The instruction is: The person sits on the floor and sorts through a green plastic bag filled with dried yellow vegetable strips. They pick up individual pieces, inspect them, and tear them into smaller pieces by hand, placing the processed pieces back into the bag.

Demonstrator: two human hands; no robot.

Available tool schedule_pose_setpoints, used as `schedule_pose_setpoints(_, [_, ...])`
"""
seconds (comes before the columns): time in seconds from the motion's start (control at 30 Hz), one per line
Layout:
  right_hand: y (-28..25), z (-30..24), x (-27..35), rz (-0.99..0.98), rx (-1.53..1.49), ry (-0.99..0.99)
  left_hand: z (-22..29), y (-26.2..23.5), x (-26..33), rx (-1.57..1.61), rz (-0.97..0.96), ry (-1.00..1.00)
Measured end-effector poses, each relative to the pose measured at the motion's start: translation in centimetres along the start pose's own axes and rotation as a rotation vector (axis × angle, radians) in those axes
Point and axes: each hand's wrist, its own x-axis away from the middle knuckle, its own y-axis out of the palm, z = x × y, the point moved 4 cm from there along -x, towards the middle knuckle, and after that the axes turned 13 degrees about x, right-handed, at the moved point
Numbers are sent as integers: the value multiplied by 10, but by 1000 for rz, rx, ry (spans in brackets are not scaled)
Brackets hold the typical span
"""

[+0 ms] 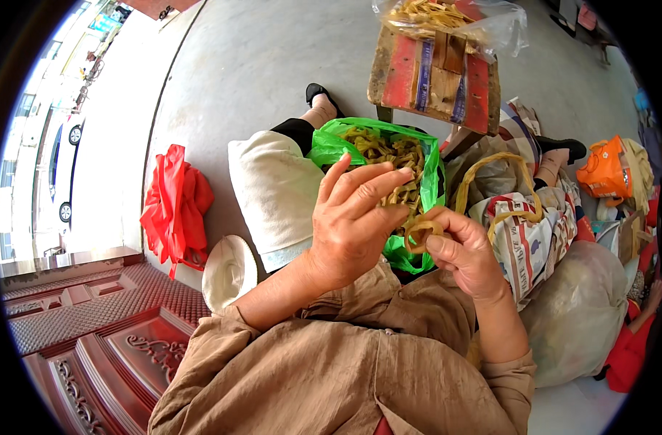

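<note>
My right hand (464, 252) pinches a curled yellow-brown flat strip (418, 233) between thumb and fingers; the strip bends into a small loop. Just to its left, my left hand (356, 221) is raised with its fingers stretched out and apart. Its lower fingertips come close to the strip; whether they touch it I cannot tell. Behind both hands, a green plastic bag (438, 170) stands open between my legs. Inside lie many similar folded strips (389, 148), partly hidden by my left hand.
Ahead stands a worn wooden stool (400, 72) bearing a clear plastic bag (498, 29) of pale strips. A red bag (175, 210) and a whitish hat (231, 272) are at left. On the right are a printed sack (534, 235), a translucent bag (577, 312) and an orange bag (605, 170).
</note>
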Motion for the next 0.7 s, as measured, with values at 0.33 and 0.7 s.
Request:
schedule_pose_setpoints(0.33, [-4,12,-1,139,157,-154,7,20,15,90,-131,-39])
schedule_pose_setpoints(0.7, [-2,4,6,87,389,-160,-22,24,31,1301,-111,-1137])
